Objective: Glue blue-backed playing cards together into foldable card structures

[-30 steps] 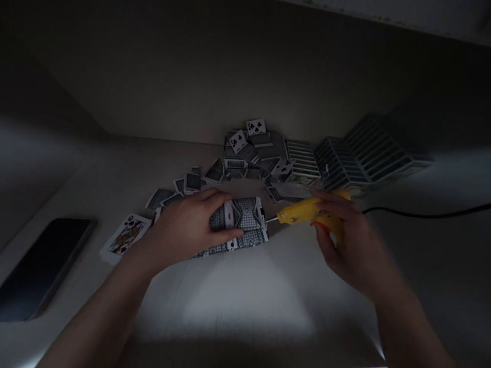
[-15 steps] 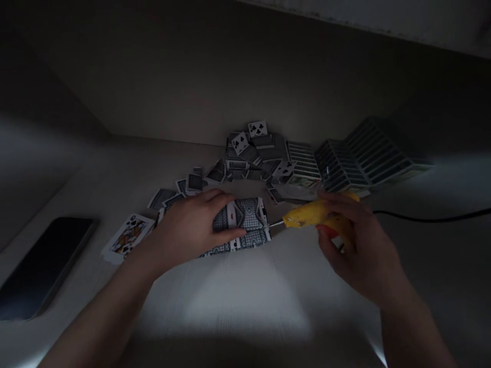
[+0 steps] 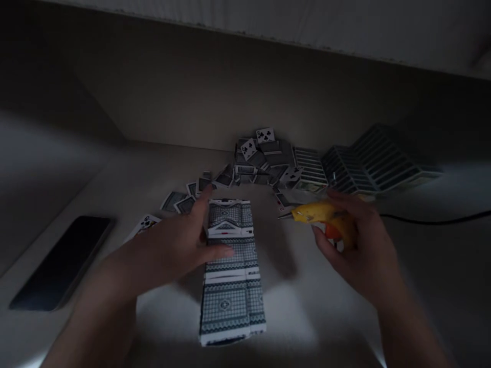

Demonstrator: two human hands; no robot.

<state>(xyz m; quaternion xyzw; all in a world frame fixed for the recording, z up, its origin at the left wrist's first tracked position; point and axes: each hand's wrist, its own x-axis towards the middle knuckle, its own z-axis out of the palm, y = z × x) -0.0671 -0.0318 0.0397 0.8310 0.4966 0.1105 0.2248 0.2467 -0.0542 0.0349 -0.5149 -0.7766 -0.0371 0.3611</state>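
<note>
A long box-like piece built of patterned playing cards (image 3: 232,301) points toward me in the middle of the view. My left hand (image 3: 172,245) grips its left side near the far end, the thumb lying on top. In my right hand (image 3: 360,245) is a yellow glue gun (image 3: 316,210) with an orange trigger. Its metal nozzle points left and is apart from the card piece, to the right of its far end.
Loose cards (image 3: 245,171) lie heaped along the back wall. Folded, striped card structures (image 3: 368,163) stand at the back right. A black cable (image 3: 433,223) runs off right. A dark phone (image 3: 63,263) lies at the left, beside a queen card (image 3: 148,223).
The card piece has turned from lying sideways to pointing toward me, with my left hand still on it. The glue gun nozzle has come away from its end. The view has shifted slightly.
</note>
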